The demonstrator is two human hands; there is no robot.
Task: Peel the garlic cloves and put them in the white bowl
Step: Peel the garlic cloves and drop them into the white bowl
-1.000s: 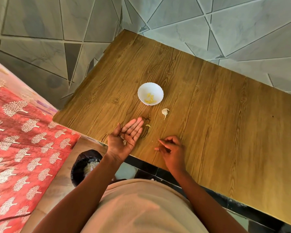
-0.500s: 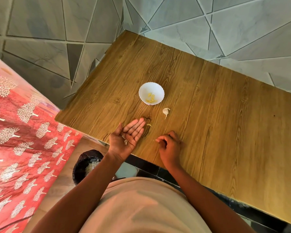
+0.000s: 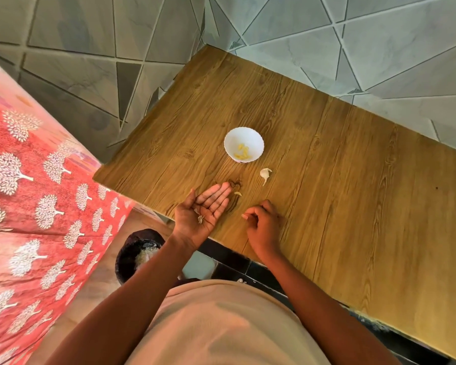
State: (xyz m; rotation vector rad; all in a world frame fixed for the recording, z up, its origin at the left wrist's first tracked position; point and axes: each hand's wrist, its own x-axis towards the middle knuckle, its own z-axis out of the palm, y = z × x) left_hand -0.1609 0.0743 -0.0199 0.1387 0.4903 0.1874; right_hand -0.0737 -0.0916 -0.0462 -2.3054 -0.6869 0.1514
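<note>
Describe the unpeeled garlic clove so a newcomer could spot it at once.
Find the white bowl on the wooden table. Just nearer the person, slightly right of it, lies the unpeeled garlic clove. Unlike the small yellow peeled pieces inside the bowl, it is whitish, papery-skinned and tailed.

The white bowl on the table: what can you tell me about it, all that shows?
The white bowl is small and round with a faintly scalloped rim, glossy like ceramic or glass. It stands upright on the wooden table, near the middle. Inside lie a few pale yellow peeled cloves. An unpeeled garlic clove lies on the table beside it, apart. Neither hand touches it.
</note>
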